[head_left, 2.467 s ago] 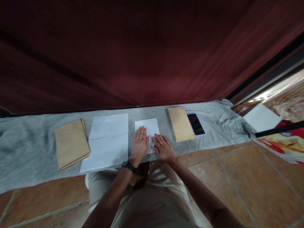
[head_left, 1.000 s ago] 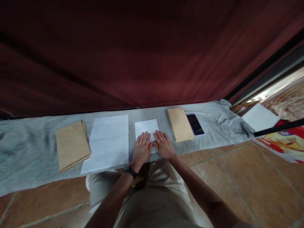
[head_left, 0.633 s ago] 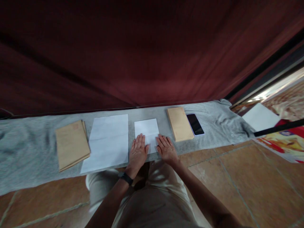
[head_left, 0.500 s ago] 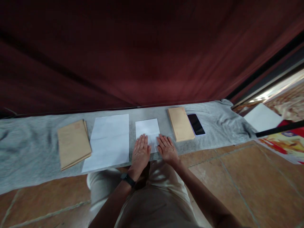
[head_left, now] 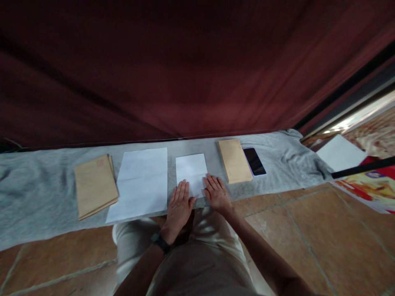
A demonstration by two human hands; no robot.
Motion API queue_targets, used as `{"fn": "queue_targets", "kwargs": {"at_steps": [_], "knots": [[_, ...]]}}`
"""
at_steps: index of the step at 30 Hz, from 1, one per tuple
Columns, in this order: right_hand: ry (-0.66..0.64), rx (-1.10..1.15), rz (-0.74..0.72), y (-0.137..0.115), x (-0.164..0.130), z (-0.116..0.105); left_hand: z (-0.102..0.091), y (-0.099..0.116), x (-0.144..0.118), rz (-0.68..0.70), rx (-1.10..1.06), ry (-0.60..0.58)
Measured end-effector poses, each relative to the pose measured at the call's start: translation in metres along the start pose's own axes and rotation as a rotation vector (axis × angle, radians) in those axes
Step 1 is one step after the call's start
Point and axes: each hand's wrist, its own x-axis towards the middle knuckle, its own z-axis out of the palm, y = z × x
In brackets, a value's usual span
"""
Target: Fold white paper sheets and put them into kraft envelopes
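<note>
A small folded sheet of white paper [head_left: 191,164] lies on the grey cloth in front of me, a faint crease across it. My left hand [head_left: 180,202] rests flat at its lower left corner, fingers stretched out and a dark watch on the wrist. On the sheet's right edge lies my right hand [head_left: 217,193], palm down with the fingers extended. Left of them is a larger white sheet [head_left: 143,181], spread flat. A stack of brown envelopes [head_left: 236,160] sits to the right of my right hand.
More brown envelopes [head_left: 95,185] overlap the large sheet's left edge. A phone [head_left: 254,161] lies dark beside the right stack. Grey cloth [head_left: 37,197] covers the narrow surface, and a dark red curtain [head_left: 191,82] hangs behind it. Tiled floor [head_left: 308,222] lies in front.
My left hand has slid a little down and toward me along the small paper's left edge. My right hand has stayed in place.
</note>
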Motion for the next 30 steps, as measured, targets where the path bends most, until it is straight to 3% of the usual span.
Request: {"fn": "queue_targets", "kwargs": {"at_steps": [8,15,22,30], "knots": [[-0.009,0.004,0.000,0.000,-0.001,-0.002,-0.004,-0.016,-0.013,-0.006,-0.009,0.029],[-0.031,0.041,-0.059,0.005,-0.012,-0.010,-0.012,-0.017,-0.002,0.194,0.031,-0.135],[-0.086,0.041,-0.121,0.010,-0.016,-0.016,-0.017,-0.006,0.008,0.180,0.080,-0.198],[-0.069,0.181,-0.119,0.021,-0.015,-0.014,-0.029,-0.018,0.010,0.173,0.025,-0.213]]}}
